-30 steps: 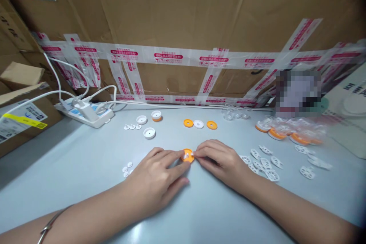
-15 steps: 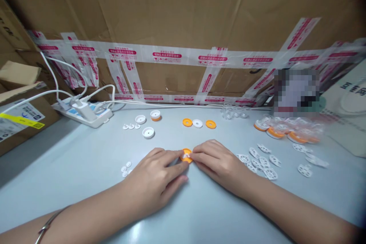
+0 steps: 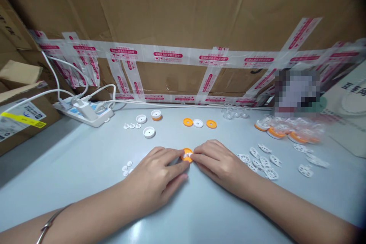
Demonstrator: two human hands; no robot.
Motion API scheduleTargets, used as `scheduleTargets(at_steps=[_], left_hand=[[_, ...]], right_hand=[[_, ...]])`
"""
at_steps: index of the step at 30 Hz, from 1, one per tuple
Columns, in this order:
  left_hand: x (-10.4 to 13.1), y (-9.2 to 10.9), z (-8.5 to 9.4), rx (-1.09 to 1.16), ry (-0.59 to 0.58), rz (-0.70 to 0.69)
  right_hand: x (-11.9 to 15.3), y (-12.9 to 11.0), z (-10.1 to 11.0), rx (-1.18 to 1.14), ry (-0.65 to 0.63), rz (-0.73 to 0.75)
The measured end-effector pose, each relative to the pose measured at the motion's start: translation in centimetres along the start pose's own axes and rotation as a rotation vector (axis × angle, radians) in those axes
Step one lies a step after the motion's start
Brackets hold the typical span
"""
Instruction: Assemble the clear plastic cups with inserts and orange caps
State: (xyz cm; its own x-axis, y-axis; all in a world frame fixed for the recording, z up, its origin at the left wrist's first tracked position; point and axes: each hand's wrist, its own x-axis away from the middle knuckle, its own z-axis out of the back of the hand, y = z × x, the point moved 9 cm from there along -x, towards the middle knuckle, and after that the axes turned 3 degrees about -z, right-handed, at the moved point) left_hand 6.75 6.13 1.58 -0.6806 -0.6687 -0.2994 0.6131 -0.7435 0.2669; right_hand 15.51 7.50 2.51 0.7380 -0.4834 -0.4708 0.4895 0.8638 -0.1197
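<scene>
An orange plastic disc point(image 3: 188, 160) with small white parts at its centre lies on the table between my hands. My left hand point(image 3: 158, 173) grips its left edge with the fingertips. My right hand point(image 3: 220, 162) is closed at the right side, fingertips pinched against the white part in the middle; what exactly they pinch is partly hidden. Small white gears point(image 3: 125, 168) lie beside my left forearm, partly covered by it. To the right of my right hand are several flat white spoked pieces point(image 3: 264, 162).
White round cups point(image 3: 149, 132) and white pegged caps point(image 3: 132, 126) sit at back left. Two orange rings flank a white ring point(image 3: 198, 123). Bagged orange-and-white parts point(image 3: 276, 132) are at right. A power strip point(image 3: 97, 117) with cables and cardboard boxes point(image 3: 177, 11) line the back.
Both hands stay at the orange disc with only a slight shift of the fingers. The white part at its centre shows a little more. The view has moved very slightly.
</scene>
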Motion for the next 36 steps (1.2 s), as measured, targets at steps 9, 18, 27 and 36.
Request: scheduleTargets(at_steps=[9, 18, 27, 36], left_hand=[[0.1, 0.1, 0.3, 0.022, 0.055, -0.006], [0.0, -1.3, 2.1, 0.078, 0.179, 0.093], [-0.2, -2.1, 1.5, 0.091, 0.126, 0.15], [0.0, -1.4, 0.9, 0.023, 0.051, 0.134]], right_hand=[[-0.1, 1.3, 0.4, -0.197, 0.059, -0.125], [0.2, 2.3, 0.0, -0.227, 0.039, -0.262], [0.4, 5.5, 2.6, -0.129, 0.187, -0.416], [1.9, 13.4, 3.8, 0.082, 0.033, -0.702]])
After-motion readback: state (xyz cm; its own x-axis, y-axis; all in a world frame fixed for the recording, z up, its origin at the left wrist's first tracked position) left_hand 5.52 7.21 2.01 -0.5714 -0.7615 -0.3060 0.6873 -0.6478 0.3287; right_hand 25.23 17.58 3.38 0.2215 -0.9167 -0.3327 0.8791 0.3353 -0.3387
